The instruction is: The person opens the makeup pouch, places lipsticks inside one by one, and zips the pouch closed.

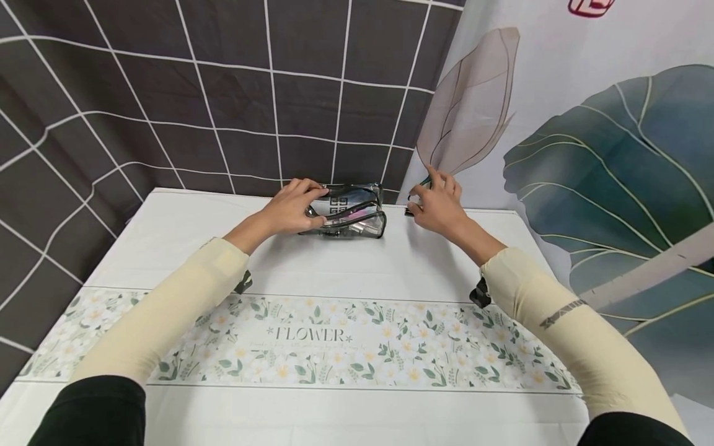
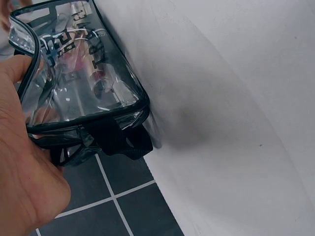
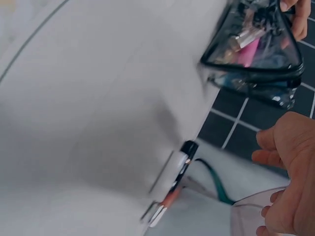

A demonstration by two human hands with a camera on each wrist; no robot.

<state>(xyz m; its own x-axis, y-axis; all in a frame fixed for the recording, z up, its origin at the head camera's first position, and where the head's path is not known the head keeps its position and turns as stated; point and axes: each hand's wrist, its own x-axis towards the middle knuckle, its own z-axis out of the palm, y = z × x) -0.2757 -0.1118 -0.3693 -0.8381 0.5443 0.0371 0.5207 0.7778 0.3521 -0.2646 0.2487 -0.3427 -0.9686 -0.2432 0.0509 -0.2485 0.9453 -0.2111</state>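
Observation:
A clear plastic pouch [image 1: 357, 217] with black trim and dark printed lettering lies at the back of the table, with small items inside, one of them pink. My left hand [image 1: 294, 207] grips its left end, thumb in front and fingers over the top. The left wrist view shows a black strap loop [image 2: 120, 140] on the pouch's end. My right hand [image 1: 440, 201] hovers at the back edge, fingers bent and apart. Below it, a slim tube [image 3: 172, 179] with a black end lies along the table edge, apart from the hand in the right wrist view.
The white table [image 1: 334, 266] bears a floral strip [image 1: 312, 359] reading FLOWER across its middle. Behind it hangs a dark cloth [image 1: 234, 93] with a white grid, meeting a pale leaf-print curtain [image 1: 535, 49] at right. A pale pole [image 1: 652, 272] slants in from the right.

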